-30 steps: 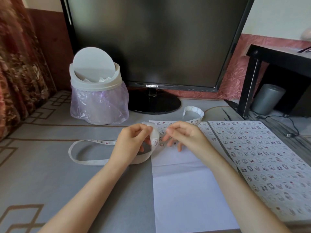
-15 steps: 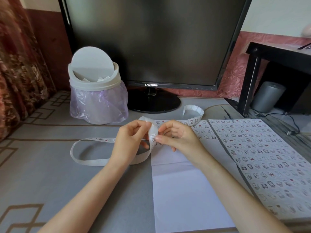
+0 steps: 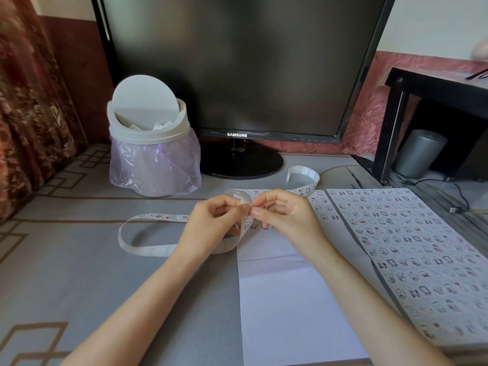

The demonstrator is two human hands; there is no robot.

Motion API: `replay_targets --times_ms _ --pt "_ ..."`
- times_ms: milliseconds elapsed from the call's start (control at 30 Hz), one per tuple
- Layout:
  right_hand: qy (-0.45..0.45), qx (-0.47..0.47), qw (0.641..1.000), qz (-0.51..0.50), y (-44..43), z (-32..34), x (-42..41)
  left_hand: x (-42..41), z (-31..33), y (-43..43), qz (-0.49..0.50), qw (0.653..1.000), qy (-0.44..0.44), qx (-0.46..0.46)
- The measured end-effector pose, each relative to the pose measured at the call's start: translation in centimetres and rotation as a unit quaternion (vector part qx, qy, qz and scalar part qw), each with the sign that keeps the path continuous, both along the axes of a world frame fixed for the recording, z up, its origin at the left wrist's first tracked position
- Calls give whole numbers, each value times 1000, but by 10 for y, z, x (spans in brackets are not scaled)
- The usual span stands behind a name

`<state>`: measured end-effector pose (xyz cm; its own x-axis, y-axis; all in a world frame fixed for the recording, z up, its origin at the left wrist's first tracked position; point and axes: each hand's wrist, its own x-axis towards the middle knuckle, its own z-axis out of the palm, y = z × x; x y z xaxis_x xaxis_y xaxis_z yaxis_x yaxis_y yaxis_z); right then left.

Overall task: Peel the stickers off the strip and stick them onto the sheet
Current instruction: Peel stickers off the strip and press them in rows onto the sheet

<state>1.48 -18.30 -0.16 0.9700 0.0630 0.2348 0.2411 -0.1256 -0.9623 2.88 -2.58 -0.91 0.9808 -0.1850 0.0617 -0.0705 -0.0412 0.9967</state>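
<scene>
Two hands are meeting over the top edge of the sheet (image 3: 290, 299) in the head view, the only view given. The left hand (image 3: 211, 225) is curling its fingers inward, thumb and forefinger pinching the strip (image 3: 148, 247) where it arches up between the hands. The right hand (image 3: 285, 215) is also half closed, its thumb and forefinger tips pressing against that same bend of strip, right beside the left fingertips; whether it is gripping a single sticker or just the backing is too small to tell. Its other fingers are folding loosely under the palm.

From the left hand the strip is looping out leftward across the grey table (image 3: 66, 273) and coming back, lying on edge. Its other end is running behind the right hand and curling up in a small coil (image 3: 303, 177) near the monitor (image 3: 237, 62) stand.

Several rows of stickers are already sitting along the sheet's top, partly hidden by the hands. Just right of it a second sheet (image 3: 409, 247), fully covered in stickers, is lying flat. A white bin (image 3: 150, 143) lined with a purple bag is standing behind the left hand, well apart from it.
</scene>
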Motion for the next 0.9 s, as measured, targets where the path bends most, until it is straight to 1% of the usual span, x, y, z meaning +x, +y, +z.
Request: replay_targets --times_ms 267,467,667,767,900 --pt "-22 -41 999 -18 -3 -2 1 -2 1 1 -18 1000 -17 -1" --pt "-31 -83 995 -34 -1 -4 1 -3 2 1 -5 999 36 -1" --pt "-37 -134 990 -23 -1 -6 0 -2 2 1 11 998 63 13" --pt "-38 -117 992 -21 -3 -3 -2 -1 1 1 17 996 92 3" --pt "2 -71 997 -24 -9 6 -4 1 -3 0 28 995 97 15"
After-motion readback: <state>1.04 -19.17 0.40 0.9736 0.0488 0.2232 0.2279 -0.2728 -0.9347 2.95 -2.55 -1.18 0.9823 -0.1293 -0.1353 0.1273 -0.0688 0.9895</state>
